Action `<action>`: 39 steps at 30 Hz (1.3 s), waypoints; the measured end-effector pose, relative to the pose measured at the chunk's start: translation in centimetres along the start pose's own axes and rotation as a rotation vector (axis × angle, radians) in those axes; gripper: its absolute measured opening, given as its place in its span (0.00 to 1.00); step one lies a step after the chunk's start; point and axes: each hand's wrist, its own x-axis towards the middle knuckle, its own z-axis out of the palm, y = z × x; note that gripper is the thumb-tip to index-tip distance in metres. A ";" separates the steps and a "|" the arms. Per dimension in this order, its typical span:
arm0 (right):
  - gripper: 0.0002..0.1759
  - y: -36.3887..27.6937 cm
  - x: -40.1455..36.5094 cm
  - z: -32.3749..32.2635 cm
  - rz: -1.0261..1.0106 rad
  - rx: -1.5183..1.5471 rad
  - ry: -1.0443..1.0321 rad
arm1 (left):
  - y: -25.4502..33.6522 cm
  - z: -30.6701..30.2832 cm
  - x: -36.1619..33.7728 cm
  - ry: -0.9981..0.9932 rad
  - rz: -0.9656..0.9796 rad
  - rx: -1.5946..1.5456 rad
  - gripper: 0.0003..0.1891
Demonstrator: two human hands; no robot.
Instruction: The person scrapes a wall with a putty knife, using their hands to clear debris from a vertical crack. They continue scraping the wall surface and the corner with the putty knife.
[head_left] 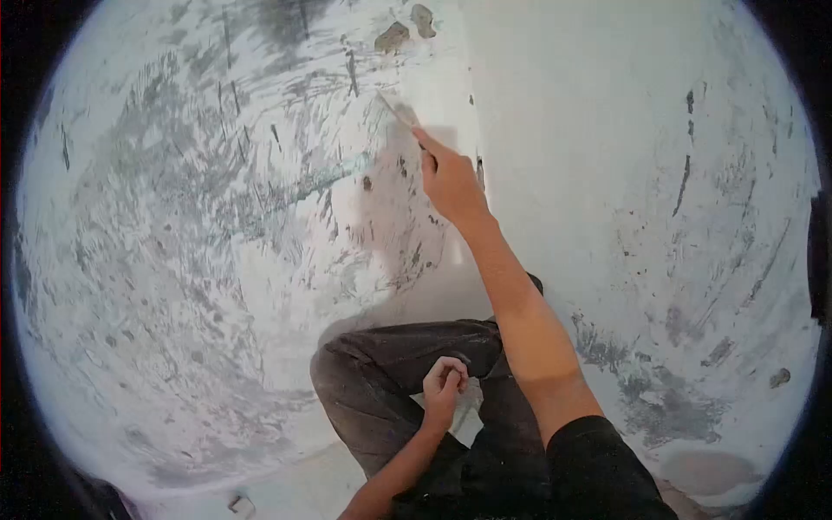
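Observation:
My right hand (454,180) is stretched up to the wall, closed around the handle of a putty knife (396,111). The knife's thin blade points up and left and lies at or very near the wall surface; exact contact is hard to make out. White and grey smears cover this wall (286,286), with streaks, scratches and small dark pits around the blade. Down in my lap, my left hand (444,383) has its fingers curled in, and nothing shows in them. It rests by my bent knee in dark trousers (368,373).
An inside corner runs down just right of my right hand, with a second, smoother wall (572,130) beyond it. That wall has dark cracks and grey patches lower down. Brown bare spots (392,36) mark the upper left wall. A small object (241,504) lies at the bottom left.

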 end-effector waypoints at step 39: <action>0.21 -2.0 2.1 1.1 -0.003 -0.070 0.035 | -0.4 -0.3 0.0 0.003 -0.002 -0.053 0.05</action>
